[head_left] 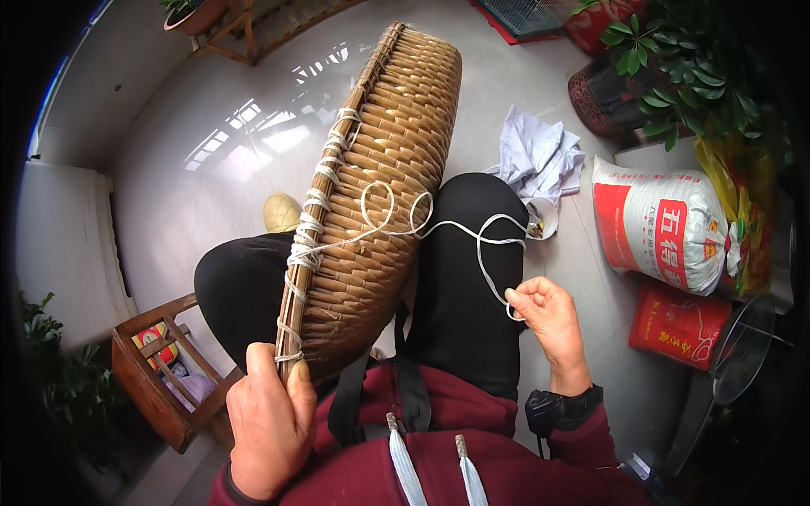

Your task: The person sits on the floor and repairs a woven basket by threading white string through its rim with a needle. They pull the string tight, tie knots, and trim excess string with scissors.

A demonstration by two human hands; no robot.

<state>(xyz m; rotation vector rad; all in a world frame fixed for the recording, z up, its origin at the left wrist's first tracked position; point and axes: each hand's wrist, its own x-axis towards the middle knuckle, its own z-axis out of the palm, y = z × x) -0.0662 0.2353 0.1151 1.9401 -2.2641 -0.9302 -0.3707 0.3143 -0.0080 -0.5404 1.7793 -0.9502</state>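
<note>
In a tiled room, a woven basket (405, 160) stands on its edge in a seated person's lap, between the left knee (240, 282) and the right knee (477, 329), as I follow the work remotely through the head camera. Its stiff rim (297, 280) faces left and slants from the near left toward the far right. I see white cord (306, 247) wound around that rim, thickest along the middle stretch, with a few sparser turns toward the near end.

The left hand (268, 422) clamps the rim's near end, thumb on the right and fingers on the left. From the bound stretch, the cord trails right in loose loops across the weave and over the right knee. There, to the right of the leg and well apart from the basket, I see the right hand (553, 329) pinching the cord between thumb and forefinger. A black device (561, 411) circles the right wrist, against the sleeve of a maroon top (489, 464).

Past the right knee, a crumpled white cloth (540, 152) lies on the floor (194, 110). Farther right, I find a plump red-and-white sack (654, 221), with a red container (677, 325) on its near side. At left, a wooden crate (152, 388) holds packets.
</note>
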